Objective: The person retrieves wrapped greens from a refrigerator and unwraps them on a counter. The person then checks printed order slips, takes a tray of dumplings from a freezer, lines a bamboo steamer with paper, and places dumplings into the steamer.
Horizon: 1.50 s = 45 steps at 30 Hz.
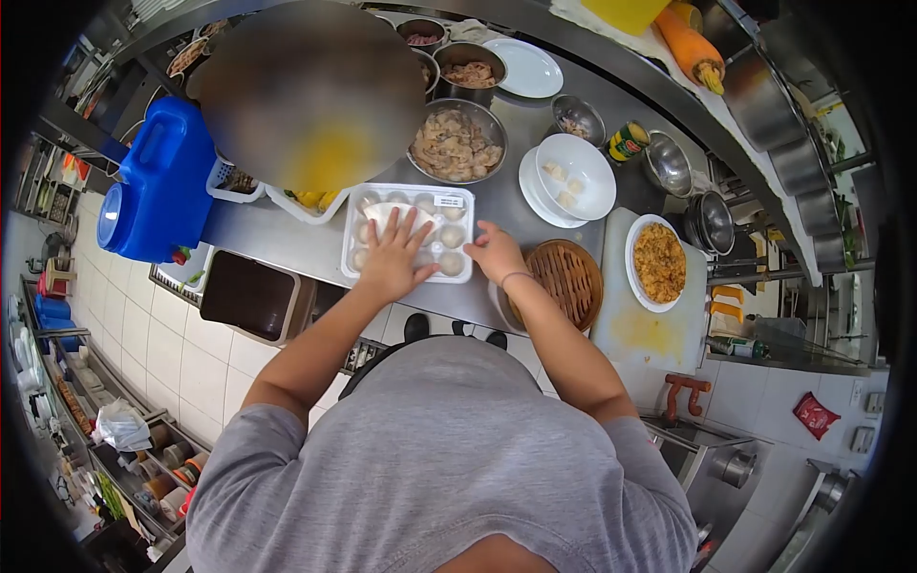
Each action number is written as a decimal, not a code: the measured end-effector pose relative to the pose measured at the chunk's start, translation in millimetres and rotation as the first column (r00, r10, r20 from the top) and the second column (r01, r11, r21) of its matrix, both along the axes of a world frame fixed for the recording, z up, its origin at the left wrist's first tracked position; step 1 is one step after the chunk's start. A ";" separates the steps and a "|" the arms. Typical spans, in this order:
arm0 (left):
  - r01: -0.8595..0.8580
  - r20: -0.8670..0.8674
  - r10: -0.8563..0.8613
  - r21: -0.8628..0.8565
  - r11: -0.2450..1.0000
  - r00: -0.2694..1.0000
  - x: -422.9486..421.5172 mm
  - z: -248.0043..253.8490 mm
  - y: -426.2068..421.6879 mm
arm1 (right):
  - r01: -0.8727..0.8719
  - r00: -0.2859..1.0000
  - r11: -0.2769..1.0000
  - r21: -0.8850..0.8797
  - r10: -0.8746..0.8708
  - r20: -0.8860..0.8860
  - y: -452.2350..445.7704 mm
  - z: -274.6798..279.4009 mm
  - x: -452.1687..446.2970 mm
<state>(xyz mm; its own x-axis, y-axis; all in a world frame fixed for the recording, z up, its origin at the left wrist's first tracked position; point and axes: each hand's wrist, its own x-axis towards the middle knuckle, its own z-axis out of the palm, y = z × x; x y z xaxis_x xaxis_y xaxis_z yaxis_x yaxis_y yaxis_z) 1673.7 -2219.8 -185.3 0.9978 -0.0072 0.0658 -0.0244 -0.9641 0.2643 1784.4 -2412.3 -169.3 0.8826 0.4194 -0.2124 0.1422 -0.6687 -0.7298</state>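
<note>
A white compartment tray [447, 194] lies at the front edge of the steel counter, with several pale round balls [450, 236] in its wells and a printed label at its top right. My left hand [390, 260] rests flat over the tray's left part, fingers spread, on a whitish sheet-like piece [384, 208]. At the tray's right edge is my right hand [499, 256], its fingers bent in and thumb against the rim; whatever is between them is too small to tell. A round bamboo steamer [564, 279] sits just right of that hand.
A white bowl [597, 172] with a few pale pieces stands on a plate. Behind the tray is a metal bowl of raw meat pieces [457, 143]. A plate of orange-brown food [659, 263] rests on a cutting board [630, 344]. A blue jug [167, 177] stands left.
</note>
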 end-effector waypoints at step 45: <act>-0.333 0.183 0.374 -0.221 0.917 0.909 -46.8 52.3 -120.2 | 0.159 0.973 0.308 -0.938 -0.207 0.097 -682.6 57.7 152.2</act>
